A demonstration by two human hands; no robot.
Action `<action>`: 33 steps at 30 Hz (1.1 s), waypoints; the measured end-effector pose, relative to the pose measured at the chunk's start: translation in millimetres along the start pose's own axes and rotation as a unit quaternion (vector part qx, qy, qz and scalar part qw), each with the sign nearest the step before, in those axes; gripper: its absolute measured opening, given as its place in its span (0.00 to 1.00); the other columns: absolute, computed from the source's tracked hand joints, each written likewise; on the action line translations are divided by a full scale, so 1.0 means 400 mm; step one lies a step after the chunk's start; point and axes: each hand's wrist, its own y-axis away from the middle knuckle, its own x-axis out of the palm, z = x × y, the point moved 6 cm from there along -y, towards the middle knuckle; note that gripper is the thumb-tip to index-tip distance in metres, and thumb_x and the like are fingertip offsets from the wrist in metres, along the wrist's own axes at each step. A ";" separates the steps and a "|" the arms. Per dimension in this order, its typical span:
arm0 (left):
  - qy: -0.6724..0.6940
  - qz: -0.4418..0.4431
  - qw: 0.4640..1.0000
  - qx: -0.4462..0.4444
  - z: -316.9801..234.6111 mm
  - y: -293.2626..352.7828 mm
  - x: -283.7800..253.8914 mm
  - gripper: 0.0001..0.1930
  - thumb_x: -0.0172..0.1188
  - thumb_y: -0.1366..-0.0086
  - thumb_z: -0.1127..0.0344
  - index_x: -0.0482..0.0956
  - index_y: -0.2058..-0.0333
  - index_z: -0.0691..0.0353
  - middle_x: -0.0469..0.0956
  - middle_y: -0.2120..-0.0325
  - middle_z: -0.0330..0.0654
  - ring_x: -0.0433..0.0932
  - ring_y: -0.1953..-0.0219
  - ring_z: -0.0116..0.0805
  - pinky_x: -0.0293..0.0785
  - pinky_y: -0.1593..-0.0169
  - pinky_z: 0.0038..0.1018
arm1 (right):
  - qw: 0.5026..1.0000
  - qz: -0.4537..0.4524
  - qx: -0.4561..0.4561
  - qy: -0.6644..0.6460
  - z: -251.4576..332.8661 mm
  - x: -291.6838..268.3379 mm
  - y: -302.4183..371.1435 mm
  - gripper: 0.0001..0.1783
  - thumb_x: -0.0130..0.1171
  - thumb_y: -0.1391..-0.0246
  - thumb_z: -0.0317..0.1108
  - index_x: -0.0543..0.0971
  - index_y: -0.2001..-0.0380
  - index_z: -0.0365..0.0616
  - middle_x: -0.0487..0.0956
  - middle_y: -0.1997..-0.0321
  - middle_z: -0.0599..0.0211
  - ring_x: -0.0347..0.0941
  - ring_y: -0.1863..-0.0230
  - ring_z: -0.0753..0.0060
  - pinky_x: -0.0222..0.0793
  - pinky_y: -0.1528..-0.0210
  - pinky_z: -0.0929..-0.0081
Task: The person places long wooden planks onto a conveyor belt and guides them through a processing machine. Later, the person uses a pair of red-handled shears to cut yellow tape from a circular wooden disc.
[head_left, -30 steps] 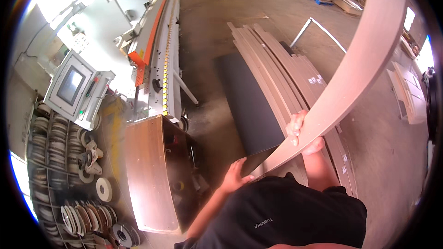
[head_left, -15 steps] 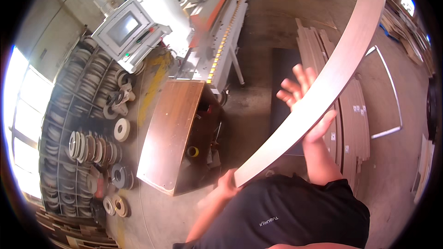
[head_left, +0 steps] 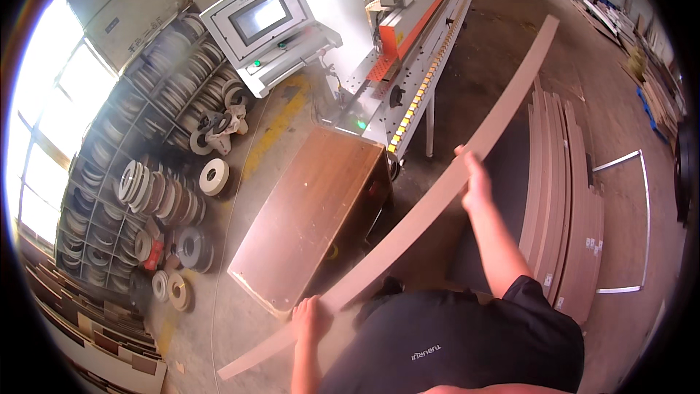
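Note:
I carry a long, narrow, pale wooden board (head_left: 430, 208) that runs from the lower left up to the upper right. My left hand (head_left: 309, 319) grips it near its low end. My right hand (head_left: 475, 179) holds its far edge about midway along. The board hangs over a brown wooden table (head_left: 310, 211) and points along a long white and orange machine (head_left: 408, 73).
A stack of similar long boards (head_left: 565, 197) lies on the floor to my right. A grey control panel with a screen (head_left: 262, 22) stands at the machine's near end. Shelves with several rolls of edge tape (head_left: 146, 190) fill the left side.
The view has swung left toward the machine and shelves. The board has dropped from steeply raised to a lower slant, and my right hand now grips its edge instead of being spread against it.

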 end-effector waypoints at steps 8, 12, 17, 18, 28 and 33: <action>-0.023 0.038 0.999 0.009 0.016 -0.430 0.148 0.38 0.74 0.44 0.54 0.72 0.37 0.59 0.80 0.47 0.49 0.78 0.42 0.51 0.73 0.36 0.46 | 0.982 0.076 0.172 0.028 -0.366 0.324 -0.055 0.22 0.70 0.34 0.41 0.83 0.44 0.40 0.87 0.49 0.63 0.85 0.49 0.67 0.82 0.44 0.62; -0.009 0.035 0.999 -0.019 0.030 -0.579 0.164 0.43 0.77 0.45 0.52 0.70 0.33 0.60 0.78 0.41 0.49 0.74 0.37 0.51 0.70 0.33 0.47 | 0.934 0.161 0.207 0.243 -0.451 0.403 -0.237 0.23 0.73 0.37 0.47 0.85 0.46 0.43 0.89 0.52 0.65 0.86 0.54 0.71 0.85 0.52 0.65; 0.018 0.037 0.999 -0.035 0.091 -0.682 0.191 0.51 0.80 0.48 0.48 0.68 0.29 0.61 0.75 0.36 0.49 0.71 0.33 0.51 0.67 0.31 0.49 | 0.888 0.191 0.300 0.292 -0.683 0.477 -0.213 0.28 0.75 0.39 0.53 0.84 0.46 0.44 0.88 0.52 0.68 0.84 0.55 0.74 0.85 0.64 0.72; 0.023 0.040 0.998 -0.041 0.092 -0.678 0.182 0.50 0.81 0.48 0.48 0.68 0.29 0.61 0.75 0.36 0.49 0.70 0.33 0.51 0.67 0.31 0.49 | 0.868 0.189 0.325 0.325 -0.732 0.471 -0.222 0.29 0.75 0.39 0.53 0.84 0.46 0.41 0.88 0.51 0.66 0.86 0.55 0.72 0.85 0.67 0.70; -0.085 0.089 0.973 -0.197 0.263 -0.571 0.257 0.44 0.79 0.44 0.55 0.72 0.29 0.56 0.75 0.36 0.46 0.70 0.32 0.51 0.66 0.29 0.48 | 0.707 0.223 0.163 0.651 -0.668 0.529 -0.711 0.32 0.60 0.35 0.65 0.88 0.78 0.49 0.87 0.79 0.74 0.85 0.73 0.69 0.80 0.61 0.62; -0.089 0.079 0.969 -0.216 0.287 -0.607 0.260 0.42 0.79 0.45 0.57 0.74 0.31 0.55 0.76 0.36 0.46 0.71 0.34 0.51 0.68 0.30 0.47 | 0.734 0.243 0.239 0.587 -0.755 0.589 -0.804 0.29 0.66 0.36 0.62 0.87 0.76 0.47 0.87 0.78 0.70 0.84 0.76 0.74 0.78 0.64 0.68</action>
